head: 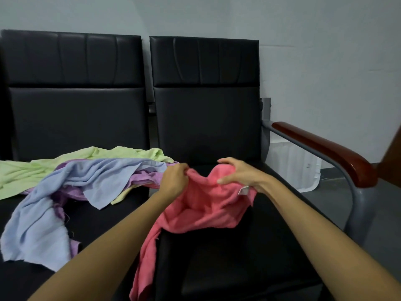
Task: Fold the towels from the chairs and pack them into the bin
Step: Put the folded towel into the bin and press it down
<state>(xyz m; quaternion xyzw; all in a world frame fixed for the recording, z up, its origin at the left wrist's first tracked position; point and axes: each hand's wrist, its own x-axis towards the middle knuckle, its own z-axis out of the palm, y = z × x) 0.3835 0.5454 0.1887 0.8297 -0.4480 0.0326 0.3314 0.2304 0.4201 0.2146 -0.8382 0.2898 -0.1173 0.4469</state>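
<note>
Black chair seats [227,257] carry the work. A pink towel [201,210] is gripped at its bunched upper edge by the left hand [174,179] and the right hand [240,173], sagging below them. It is judged light and limp; corners should be sought. Other towels [86,177] are heaped left of the left hand.

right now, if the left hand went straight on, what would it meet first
The left hand would likely meet the bunched pink terry towel it grips, then the black padded chair back; depth unclear.

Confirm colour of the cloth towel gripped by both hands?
The pink towel is plain, unpatterned; head view.
</note>
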